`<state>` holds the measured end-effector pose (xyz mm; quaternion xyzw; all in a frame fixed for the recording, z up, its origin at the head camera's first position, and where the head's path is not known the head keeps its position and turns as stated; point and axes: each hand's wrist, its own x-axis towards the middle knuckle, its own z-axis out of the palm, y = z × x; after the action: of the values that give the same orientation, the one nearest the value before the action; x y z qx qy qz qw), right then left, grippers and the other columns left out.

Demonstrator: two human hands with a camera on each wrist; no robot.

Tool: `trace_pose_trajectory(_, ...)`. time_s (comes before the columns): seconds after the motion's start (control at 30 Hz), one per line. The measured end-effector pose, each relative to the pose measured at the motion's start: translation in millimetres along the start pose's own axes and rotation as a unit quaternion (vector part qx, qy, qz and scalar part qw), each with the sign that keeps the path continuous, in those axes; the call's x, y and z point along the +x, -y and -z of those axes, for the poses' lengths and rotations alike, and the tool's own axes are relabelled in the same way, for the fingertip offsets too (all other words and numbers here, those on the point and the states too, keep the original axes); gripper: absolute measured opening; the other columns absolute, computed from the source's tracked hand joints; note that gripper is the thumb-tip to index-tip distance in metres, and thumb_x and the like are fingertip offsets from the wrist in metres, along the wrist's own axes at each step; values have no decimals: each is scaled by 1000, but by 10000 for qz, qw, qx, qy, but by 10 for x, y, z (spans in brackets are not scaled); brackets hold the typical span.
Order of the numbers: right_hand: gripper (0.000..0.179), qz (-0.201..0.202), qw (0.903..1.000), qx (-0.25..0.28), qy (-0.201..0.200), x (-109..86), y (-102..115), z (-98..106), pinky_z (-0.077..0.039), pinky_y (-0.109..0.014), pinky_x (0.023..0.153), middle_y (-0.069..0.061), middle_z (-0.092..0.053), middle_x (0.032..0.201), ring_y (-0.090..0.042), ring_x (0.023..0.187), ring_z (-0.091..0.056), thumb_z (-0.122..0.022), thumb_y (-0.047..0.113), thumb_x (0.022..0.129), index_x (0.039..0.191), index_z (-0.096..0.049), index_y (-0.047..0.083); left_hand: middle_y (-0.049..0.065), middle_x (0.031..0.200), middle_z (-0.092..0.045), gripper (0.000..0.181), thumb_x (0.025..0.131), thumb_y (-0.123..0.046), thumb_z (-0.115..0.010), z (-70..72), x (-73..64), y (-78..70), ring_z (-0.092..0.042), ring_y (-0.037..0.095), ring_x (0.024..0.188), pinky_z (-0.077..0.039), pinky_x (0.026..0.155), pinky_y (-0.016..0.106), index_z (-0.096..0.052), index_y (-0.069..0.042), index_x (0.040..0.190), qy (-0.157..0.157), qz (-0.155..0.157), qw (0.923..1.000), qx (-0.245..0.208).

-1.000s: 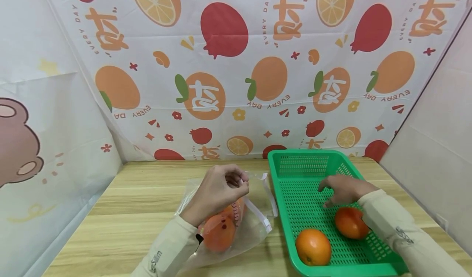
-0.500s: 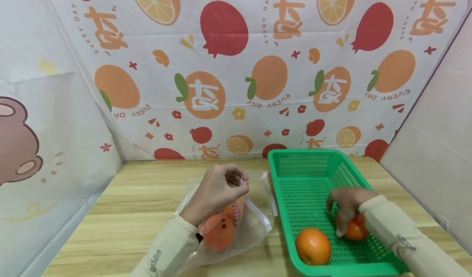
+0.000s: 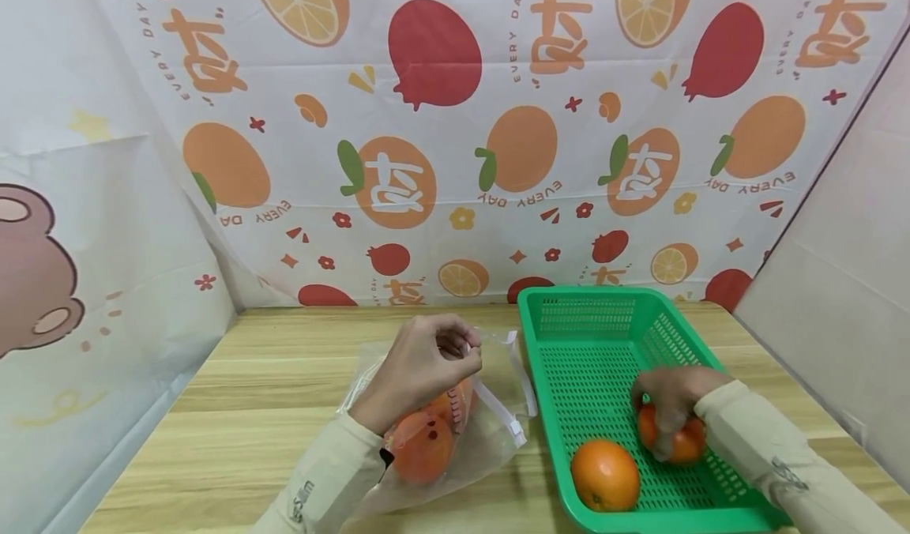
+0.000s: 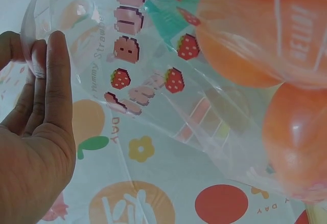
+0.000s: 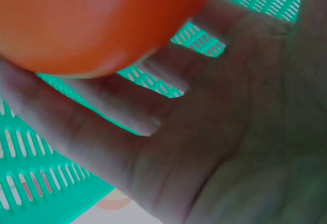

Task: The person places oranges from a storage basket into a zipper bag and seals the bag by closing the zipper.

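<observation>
At the lower right of the head view, the right hand (image 3: 671,400) curls its fingers round 1 red-orange fruit (image 3: 686,444) inside the green basket (image 3: 583,384); 1 orange (image 3: 605,475) lies just left. Lower centre, the left hand (image 3: 423,368) pinches the edge of the clear bag (image 3: 486,455) holding fruit.

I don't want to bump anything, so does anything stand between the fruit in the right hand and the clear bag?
Yes: the green basket's left wall stands between the gripped fruit and the clear bag. Another fruit sits left, near that path.
</observation>
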<state>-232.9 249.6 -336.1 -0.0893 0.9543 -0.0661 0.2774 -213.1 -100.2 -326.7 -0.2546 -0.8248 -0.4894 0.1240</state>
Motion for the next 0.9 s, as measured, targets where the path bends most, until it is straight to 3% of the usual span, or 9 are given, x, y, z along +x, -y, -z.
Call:
trace_pose_trajectory(0.1,59,173,9997,114,-130,15,26,3,-54,-43,69,-8,-55,101,-29,85,-52,-95,14,62,113,-63,14,-6,75,-68,10,80,-3,-71,5,12,1,-65,9,66,-58,65,27,-72,-12,83,28,3,10000,-18)
trace_pose_trajectory(0.23,57,751,9964,98,-375,41,72,36,-54,-40,68,-6,-56,96,-25,83,-53,-90,12,66,116,-63,11,-5,74,-67,10,80,-3,-71,17,19,8,-65,9,66,-58,64,27,-71,-12,83,46,3,10000,-30)
trace_pose_trajectory(0.43,50,1767,9785,22,-1065,38,170,84,-53,-32,65,1,-57,96,-20,85,-54,-87,16,70,114,-64,14,-5,75,-67,10,80,-3,-70,24,26,13,-65,9,67,-58,65,27,-71,-12,83,61,26,10000,-36)
trace_pose_trajectory(0.63,63,2020,9592,1,-1978,16,311,139,-55,-33,70,-3,-59,111,-21,94,-56,-89,26,71,124,-60,9,-6,75,-67,10,80,-3,-70,18,24,15,-65,9,67,-58,65,27,-71,-12,83,50,-20,10000,-25)
trace_pose_trajectory(0.9,65,2410,9371,119,-2522,-26,481,199,-56,-41,75,-9,-58,122,-26,102,-56,-87,32,75,132,-59,16,-6,75,-67,10,80,-3,-70,0,5,3,-65,9,67,-58,64,27,-71,-12,83,16,-29,10000,8)
